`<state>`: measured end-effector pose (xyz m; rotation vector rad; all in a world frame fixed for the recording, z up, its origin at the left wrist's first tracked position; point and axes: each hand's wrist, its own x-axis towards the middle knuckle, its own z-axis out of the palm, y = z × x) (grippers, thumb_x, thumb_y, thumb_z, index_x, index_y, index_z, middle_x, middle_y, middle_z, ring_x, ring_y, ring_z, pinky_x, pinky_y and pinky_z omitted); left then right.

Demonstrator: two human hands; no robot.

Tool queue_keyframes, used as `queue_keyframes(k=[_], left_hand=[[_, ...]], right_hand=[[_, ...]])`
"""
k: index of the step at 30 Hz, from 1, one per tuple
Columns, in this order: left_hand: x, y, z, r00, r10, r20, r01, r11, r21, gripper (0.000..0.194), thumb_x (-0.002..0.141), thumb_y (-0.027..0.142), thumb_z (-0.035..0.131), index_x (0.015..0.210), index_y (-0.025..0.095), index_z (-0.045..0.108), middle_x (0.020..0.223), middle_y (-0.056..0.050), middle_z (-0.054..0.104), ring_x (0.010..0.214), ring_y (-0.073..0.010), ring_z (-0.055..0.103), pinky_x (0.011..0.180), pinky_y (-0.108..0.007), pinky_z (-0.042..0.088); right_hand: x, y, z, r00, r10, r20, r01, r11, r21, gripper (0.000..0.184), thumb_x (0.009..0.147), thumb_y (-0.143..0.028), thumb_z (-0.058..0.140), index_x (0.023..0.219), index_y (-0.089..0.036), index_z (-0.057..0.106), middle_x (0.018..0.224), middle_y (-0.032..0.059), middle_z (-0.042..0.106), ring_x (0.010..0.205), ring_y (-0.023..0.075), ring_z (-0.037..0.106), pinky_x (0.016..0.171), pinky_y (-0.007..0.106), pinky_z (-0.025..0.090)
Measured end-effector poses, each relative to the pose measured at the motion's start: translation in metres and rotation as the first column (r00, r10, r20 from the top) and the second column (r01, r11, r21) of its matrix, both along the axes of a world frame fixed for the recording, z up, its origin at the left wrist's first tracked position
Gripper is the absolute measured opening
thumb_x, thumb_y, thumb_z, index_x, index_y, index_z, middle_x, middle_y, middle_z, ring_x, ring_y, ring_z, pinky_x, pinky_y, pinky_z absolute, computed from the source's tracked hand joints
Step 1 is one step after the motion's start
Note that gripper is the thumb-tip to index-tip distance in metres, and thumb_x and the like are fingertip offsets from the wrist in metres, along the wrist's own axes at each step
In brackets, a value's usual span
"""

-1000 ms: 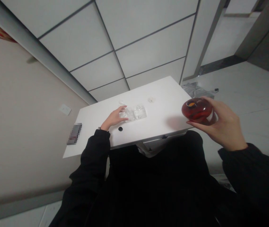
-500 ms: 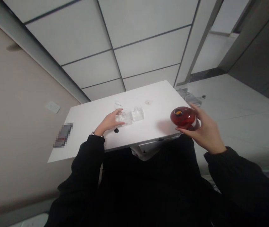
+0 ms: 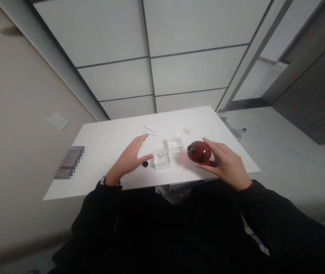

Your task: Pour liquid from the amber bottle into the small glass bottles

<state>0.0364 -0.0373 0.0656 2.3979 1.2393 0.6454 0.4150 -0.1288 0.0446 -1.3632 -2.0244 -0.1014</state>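
Observation:
My right hand [image 3: 225,164] is wrapped round a round dark-red glass bottle [image 3: 199,152], tilted with its mouth toward the left, just above the white table [image 3: 105,140]. My left hand [image 3: 129,159] lies open on the table with fingers spread, its thumb beside a clear square glass container [image 3: 161,159]. A second clear container [image 3: 175,143] stands just behind that one, apart from both hands. A small black cap [image 3: 145,164] lies by my left thumb.
A small clear stopper-like piece [image 3: 187,131] and a clear pointed piece [image 3: 150,129] lie farther back on the table. A blurred dark object [image 3: 68,163] rests near the left edge. A crumpled clear bag [image 3: 233,127] lies on the floor beyond the right edge.
My right hand has brought the red bottle left and down, over the table beside the clear containers. My left hand has let go of the near container and opened beside it.

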Motion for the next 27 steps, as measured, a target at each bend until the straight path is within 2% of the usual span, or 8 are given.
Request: queue_keyframes(k=[3,6,9,11,17,22,27], left_hand=[[-0.027,0.034,-0.009,0.978,0.161,0.134,-0.169,0.984,0.049,0.060,0.102,0.048,0.061,0.157,0.028,0.047,0.156,-0.012,0.060,0.137,-0.0282,0.064,0.123,-0.050,0.047],[-0.052,0.067,-0.039,0.933,0.304,0.190,-0.322,0.944,0.071,0.052,0.100,0.039,0.060,0.149,0.023,0.053,0.145,-0.015,0.066,0.132,-0.0291,0.066,0.122,-0.053,0.046],[-0.068,0.082,-0.068,0.885,0.422,0.196,-0.447,0.889,0.102,0.046,0.099,0.033,0.059,0.143,0.020,0.057,0.136,-0.016,0.070,0.133,-0.0308,0.064,0.122,-0.054,0.045],[-0.073,0.083,-0.078,0.865,0.455,0.211,-0.487,0.863,0.134,0.042,0.099,0.030,0.057,0.140,0.021,0.058,0.133,-0.014,0.071,0.130,-0.0300,0.065,0.122,-0.054,0.045],[-0.071,0.078,-0.075,0.854,0.472,0.221,-0.510,0.843,0.173,0.037,0.097,0.025,0.056,0.134,0.022,0.061,0.127,-0.012,0.072,0.124,-0.0295,0.066,0.118,-0.052,0.048],[-0.067,0.075,-0.074,0.859,0.467,0.210,-0.505,0.841,0.195,0.035,0.096,0.023,0.056,0.130,0.023,0.062,0.125,-0.012,0.071,0.122,-0.0302,0.066,0.115,-0.052,0.050],[-0.064,0.073,-0.073,0.861,0.469,0.198,-0.504,0.840,0.202,0.033,0.096,0.022,0.055,0.127,0.023,0.063,0.125,-0.012,0.071,0.122,-0.0299,0.065,0.115,-0.051,0.050]], right_hand=[[-0.015,0.013,0.004,0.999,0.031,0.024,-0.032,0.999,0.023,0.076,0.093,-0.057,0.078,0.157,-0.023,0.053,0.133,0.0173,0.076,0.117,0.0350,0.075,0.092,0.051,0.065],[-0.028,0.024,0.009,0.993,0.075,0.094,-0.080,0.995,0.053,0.068,0.096,-0.055,0.074,0.152,-0.022,0.057,0.132,0.0175,0.076,0.117,0.0344,0.075,0.092,0.051,0.065],[-0.038,0.032,0.015,0.975,0.112,0.192,-0.134,0.985,0.104,0.062,0.099,-0.051,0.072,0.151,-0.019,0.058,0.132,0.0181,0.076,0.116,0.0325,0.075,0.092,0.047,0.065],[-0.043,0.036,0.020,0.960,0.131,0.249,-0.168,0.977,0.132,0.062,0.099,-0.048,0.073,0.151,-0.018,0.057,0.132,0.0178,0.076,0.115,0.0317,0.075,0.092,0.045,0.065],[-0.052,0.043,0.032,0.911,0.154,0.384,-0.230,0.960,0.162,0.065,0.100,-0.039,0.073,0.158,-0.019,0.050,0.132,0.0174,0.076,0.115,0.0315,0.074,0.091,0.044,0.064],[-0.054,0.048,0.039,0.868,0.172,0.465,-0.261,0.956,0.133,0.070,0.100,-0.030,0.073,0.162,-0.018,0.045,0.134,0.0183,0.075,0.116,0.0332,0.073,0.089,0.046,0.065],[-0.055,0.050,0.043,0.834,0.201,0.514,-0.288,0.953,0.094,0.074,0.099,-0.026,0.073,0.165,-0.018,0.041,0.138,0.0198,0.073,0.121,0.0353,0.071,0.093,0.050,0.064]])
